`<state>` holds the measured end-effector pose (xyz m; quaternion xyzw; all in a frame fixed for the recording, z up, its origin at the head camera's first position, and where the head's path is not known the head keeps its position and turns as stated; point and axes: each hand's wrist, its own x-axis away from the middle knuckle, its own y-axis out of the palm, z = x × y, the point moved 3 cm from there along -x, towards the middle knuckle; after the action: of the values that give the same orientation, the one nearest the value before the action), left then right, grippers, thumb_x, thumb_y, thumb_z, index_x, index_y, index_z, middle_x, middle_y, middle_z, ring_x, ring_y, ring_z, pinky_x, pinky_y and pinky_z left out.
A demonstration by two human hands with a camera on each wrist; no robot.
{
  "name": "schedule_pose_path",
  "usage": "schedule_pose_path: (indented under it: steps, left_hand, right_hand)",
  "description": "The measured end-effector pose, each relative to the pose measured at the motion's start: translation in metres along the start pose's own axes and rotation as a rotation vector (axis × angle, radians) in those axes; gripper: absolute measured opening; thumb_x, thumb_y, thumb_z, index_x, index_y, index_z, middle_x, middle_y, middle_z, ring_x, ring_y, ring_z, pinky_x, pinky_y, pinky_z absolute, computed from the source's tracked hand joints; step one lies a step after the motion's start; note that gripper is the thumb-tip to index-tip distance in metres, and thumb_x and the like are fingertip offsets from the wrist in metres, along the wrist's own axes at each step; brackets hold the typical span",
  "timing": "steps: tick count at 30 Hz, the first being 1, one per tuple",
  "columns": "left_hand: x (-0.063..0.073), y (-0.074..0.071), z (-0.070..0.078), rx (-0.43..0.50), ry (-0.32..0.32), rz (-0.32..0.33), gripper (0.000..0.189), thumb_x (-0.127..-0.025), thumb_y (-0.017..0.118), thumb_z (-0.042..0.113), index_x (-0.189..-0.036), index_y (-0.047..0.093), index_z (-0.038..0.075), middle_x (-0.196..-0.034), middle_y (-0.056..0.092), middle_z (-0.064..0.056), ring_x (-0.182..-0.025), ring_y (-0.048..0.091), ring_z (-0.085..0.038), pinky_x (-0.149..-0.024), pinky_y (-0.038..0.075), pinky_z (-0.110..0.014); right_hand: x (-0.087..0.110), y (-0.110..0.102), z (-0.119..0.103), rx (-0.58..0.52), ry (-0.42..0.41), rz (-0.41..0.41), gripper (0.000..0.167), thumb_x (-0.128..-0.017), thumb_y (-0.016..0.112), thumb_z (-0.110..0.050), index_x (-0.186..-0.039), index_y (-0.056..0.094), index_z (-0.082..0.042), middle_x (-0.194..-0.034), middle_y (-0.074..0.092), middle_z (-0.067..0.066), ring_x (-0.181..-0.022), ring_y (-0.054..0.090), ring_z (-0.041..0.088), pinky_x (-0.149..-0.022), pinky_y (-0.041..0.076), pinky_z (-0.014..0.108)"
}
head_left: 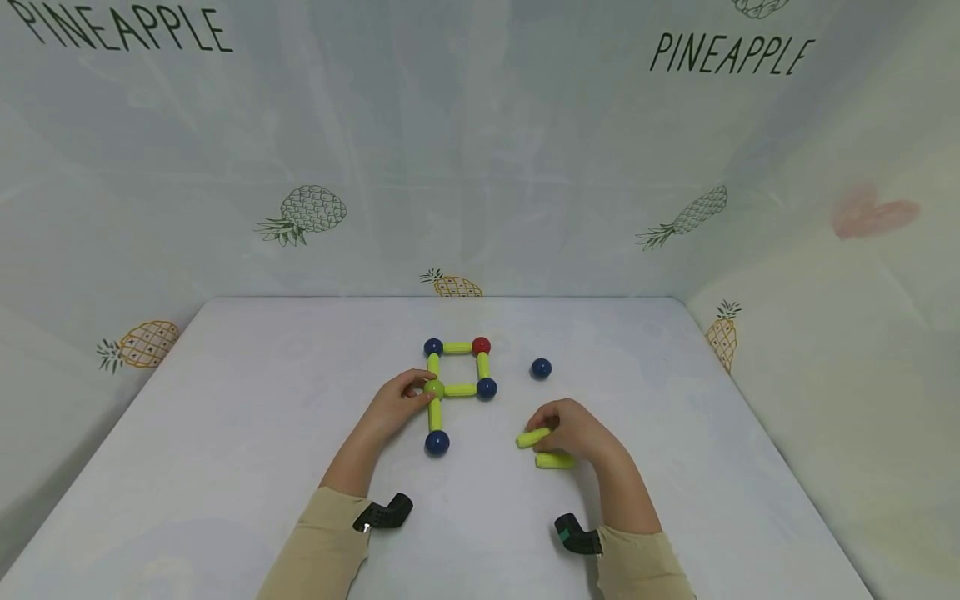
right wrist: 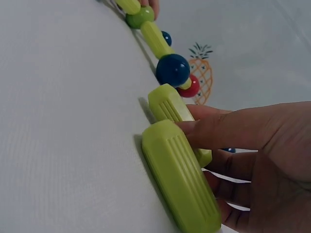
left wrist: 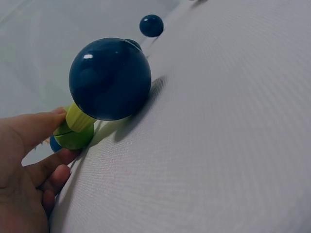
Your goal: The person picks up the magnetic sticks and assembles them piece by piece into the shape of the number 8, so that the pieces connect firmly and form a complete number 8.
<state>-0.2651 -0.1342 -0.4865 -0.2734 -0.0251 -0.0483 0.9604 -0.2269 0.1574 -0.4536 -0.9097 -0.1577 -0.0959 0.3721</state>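
Note:
On the table lies a square of yellow-green rods and balls: a red ball (head_left: 482, 346), a blue ball (head_left: 433, 347), another blue ball (head_left: 487, 388) and a green ball (head_left: 434, 389). From the green ball a rod (head_left: 435, 415) runs toward the near side to a larger-looking blue ball (head_left: 437, 442). My left hand (head_left: 395, 406) pinches the green ball between thumb and fingers. My right hand (head_left: 573, 429) pinches a loose rod (head_left: 532, 437) by its right end. Just nearer, a second loose rod (head_left: 554, 461) lies beside that hand.
A single blue ball (head_left: 541, 368) sits apart, right of the square. The white table (head_left: 262, 467) meets a pineapple-print cloth (head_left: 480, 150) along its back and sides. A black wrist camera (head_left: 385, 511) is on the left wrist, and another wrist camera (head_left: 577, 534) on the right.

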Motion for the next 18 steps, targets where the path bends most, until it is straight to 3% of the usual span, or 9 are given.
schedule_pose_path:
  steps: [8,18]
  left_hand:
    - [0.001,-0.001,-0.001,0.002,-0.003,-0.001,0.032,-0.091,0.070,0.021,-0.123,0.065,0.017,-0.119,0.062,-0.006,-0.092,0.050,-0.021,-0.079,0.041,-0.036]
    - [0.001,0.000,0.000,-0.005,0.013,-0.014,0.031,-0.091,0.071,0.021,-0.121,0.066,0.017,-0.117,0.062,-0.004,-0.095,0.051,-0.021,-0.082,0.042,-0.038]
  right_hand:
    - [0.002,0.012,-0.019,0.010,-0.046,-0.045,0.019,-0.076,0.082,-0.005,-0.088,0.074,-0.018,-0.083,0.058,-0.001,-0.078,0.048,0.019,-0.066,0.042,0.032]
    - [0.005,0.030,-0.037,0.014,-0.114,-0.103,0.018,-0.078,0.081,-0.007,-0.091,0.074,-0.017,-0.090,0.061,-0.005,-0.081,0.052,0.018,-0.070,0.046,0.032]
